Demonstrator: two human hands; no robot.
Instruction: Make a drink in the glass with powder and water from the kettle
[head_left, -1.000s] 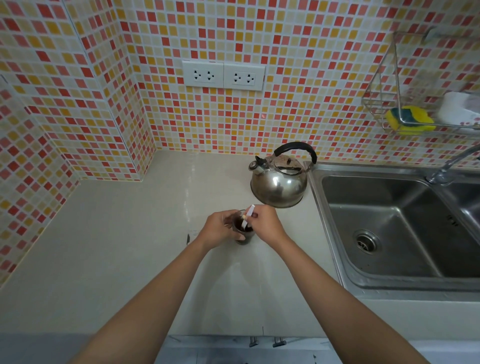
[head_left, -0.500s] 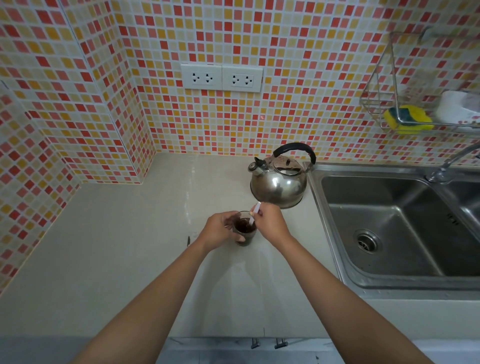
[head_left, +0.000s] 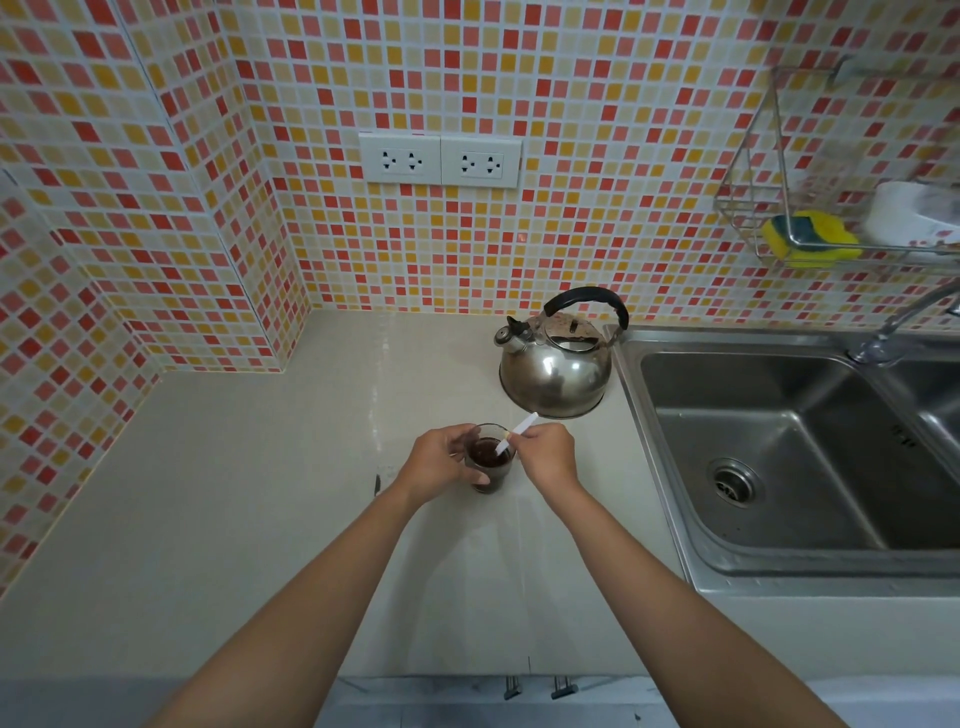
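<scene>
Left hand is wrapped around a small glass of dark brown drink on the beige surface, while the right hand pinches a thin white stick that's tilted with its lower end in the liquid. Steel kettle sits just behind the glass, right next to the sink.

I view a home kitchen: mosaic-tiled wall, steel sink, countertop, kettle, sponge rack.
</scene>
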